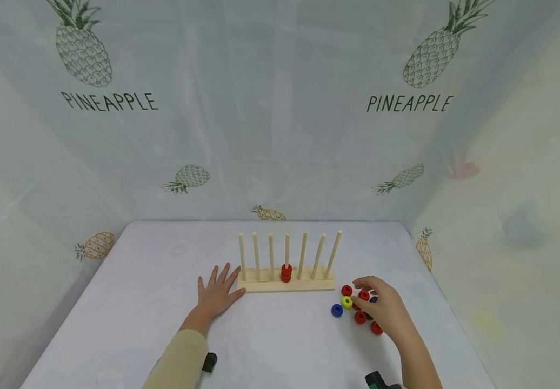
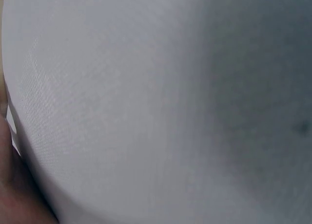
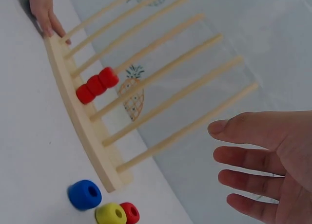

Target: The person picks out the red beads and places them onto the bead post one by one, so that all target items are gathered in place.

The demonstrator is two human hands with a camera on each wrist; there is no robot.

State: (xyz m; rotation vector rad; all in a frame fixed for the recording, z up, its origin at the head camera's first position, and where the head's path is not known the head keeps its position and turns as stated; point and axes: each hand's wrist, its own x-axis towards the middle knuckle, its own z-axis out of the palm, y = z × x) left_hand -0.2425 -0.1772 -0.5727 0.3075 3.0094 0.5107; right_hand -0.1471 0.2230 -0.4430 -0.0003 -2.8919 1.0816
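My wooden peg rack [image 1: 260,287] and its beads
The pale rack stands upright on the table [image 1: 280,335] before me, seven slim pegs rising from one long base; three red beads [image 1: 286,274] sit stacked low on the middle peg [image 1: 287,248]; near its right end lie loose red beads [image 1: 360,317], a yellow bead [image 1: 346,302], a blue bead [image 1: 337,310] and dark beads [image 1: 374,299], some partly hidden by my right hand [image 1: 384,308].

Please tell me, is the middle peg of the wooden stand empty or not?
Not empty: three red beads sit around the middle peg, stacked at its bottom.
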